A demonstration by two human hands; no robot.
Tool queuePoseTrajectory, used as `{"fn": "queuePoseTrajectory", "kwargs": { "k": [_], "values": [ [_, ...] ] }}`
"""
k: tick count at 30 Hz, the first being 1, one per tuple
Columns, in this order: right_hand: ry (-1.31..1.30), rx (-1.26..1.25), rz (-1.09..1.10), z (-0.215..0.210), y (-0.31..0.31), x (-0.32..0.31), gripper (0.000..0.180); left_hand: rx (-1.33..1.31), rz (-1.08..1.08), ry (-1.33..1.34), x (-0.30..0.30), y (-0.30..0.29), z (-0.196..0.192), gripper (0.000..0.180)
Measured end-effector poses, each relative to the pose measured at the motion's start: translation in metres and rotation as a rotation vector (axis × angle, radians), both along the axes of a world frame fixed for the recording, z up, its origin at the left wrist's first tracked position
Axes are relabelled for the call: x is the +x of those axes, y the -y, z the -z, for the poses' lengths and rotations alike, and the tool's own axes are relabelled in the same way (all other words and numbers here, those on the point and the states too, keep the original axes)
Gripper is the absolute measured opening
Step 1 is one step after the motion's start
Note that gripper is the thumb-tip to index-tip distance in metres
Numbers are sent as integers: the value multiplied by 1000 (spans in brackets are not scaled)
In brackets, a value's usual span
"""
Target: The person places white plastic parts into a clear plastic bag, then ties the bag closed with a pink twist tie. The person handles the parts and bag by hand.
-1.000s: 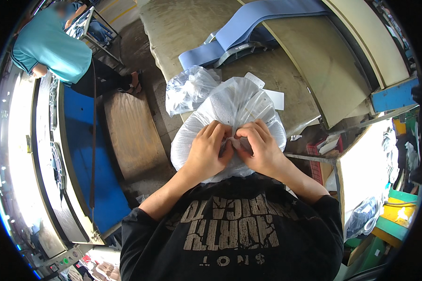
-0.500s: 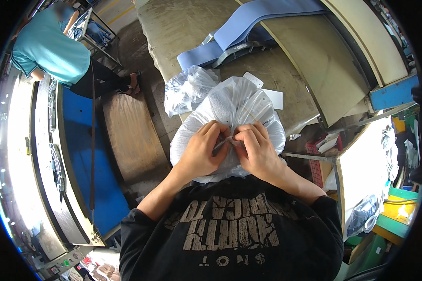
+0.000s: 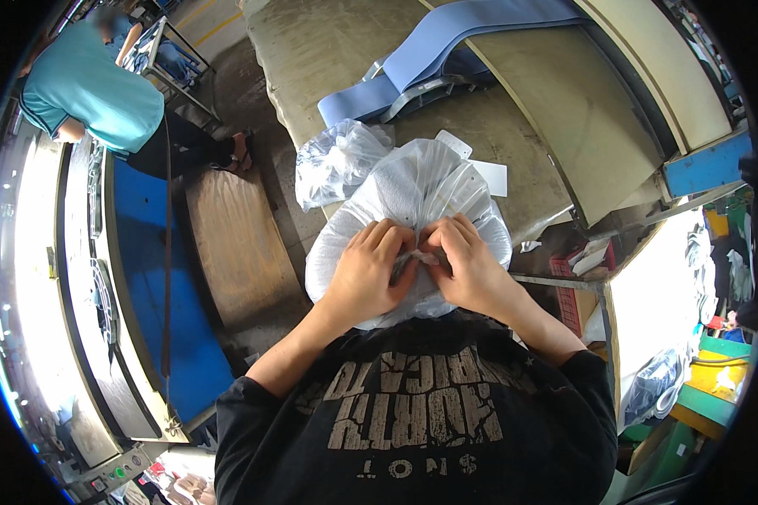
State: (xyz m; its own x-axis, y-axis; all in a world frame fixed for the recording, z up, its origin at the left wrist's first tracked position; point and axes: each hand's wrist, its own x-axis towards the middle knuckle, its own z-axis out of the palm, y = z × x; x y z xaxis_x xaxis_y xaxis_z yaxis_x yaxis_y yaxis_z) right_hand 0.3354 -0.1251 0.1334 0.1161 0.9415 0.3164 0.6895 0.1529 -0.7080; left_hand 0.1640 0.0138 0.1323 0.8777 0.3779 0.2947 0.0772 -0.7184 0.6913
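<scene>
A full, translucent white plastic bag [image 3: 396, 189] sits right in front of me at the table's near end, its top gathered into creases. My left hand [image 3: 369, 265] pinches the twisted neck of the bag from the left. From the other side my right hand [image 3: 463, 261] grips the same gathered plastic, thumb and fingers pressed together. A short twist of film shows between the two hands. What fills the bag is whitish and cannot be made out. Just beyond it on the left lies a smaller clear plastic bag [image 3: 341, 164], bunched at the top.
Blue wide strap material [image 3: 446, 42] lies across the table [image 3: 312, 50]. White cards [image 3: 490, 177] rest behind the bag. A person in a teal top [image 3: 93, 88] bends over a blue-sided machine [image 3: 156, 278] at left. A red crate [image 3: 574, 307] stands below right.
Both hands stay at the bag's neck; their fingers have shifted slightly and the twist of plastic between them shows more. The other person's arm has moved a little.
</scene>
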Motion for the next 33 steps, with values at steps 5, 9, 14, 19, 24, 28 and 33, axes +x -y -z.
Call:
{"fn": "queuePoseTrajectory", "kwargs": {
  "k": [5,9,14,19,24,28,33],
  "values": [
    [-72,-48,-80,-16,3,11,41,37,-52,1,0,5,-5,35],
    [-100,-30,-120,-23,3,15,41,-33,-61,-18,0,5,-10,35],
    [-113,-19,-106,-18,1,14,42,-36,-131,-41,2,10,-9,32],
    [-15,50,-37,-6,-3,6,40,-68,-170,-53,4,11,-7,30],
    [98,71,37,-2,-3,-5,35,-190,-78,-67,1,0,-10,29],
    [176,69,63,2,-2,-11,32,-233,-61,-57,-1,-3,-11,27],
    [146,57,57,1,-4,-10,32,-207,-88,-90,1,-1,-12,28]
  ]
}}
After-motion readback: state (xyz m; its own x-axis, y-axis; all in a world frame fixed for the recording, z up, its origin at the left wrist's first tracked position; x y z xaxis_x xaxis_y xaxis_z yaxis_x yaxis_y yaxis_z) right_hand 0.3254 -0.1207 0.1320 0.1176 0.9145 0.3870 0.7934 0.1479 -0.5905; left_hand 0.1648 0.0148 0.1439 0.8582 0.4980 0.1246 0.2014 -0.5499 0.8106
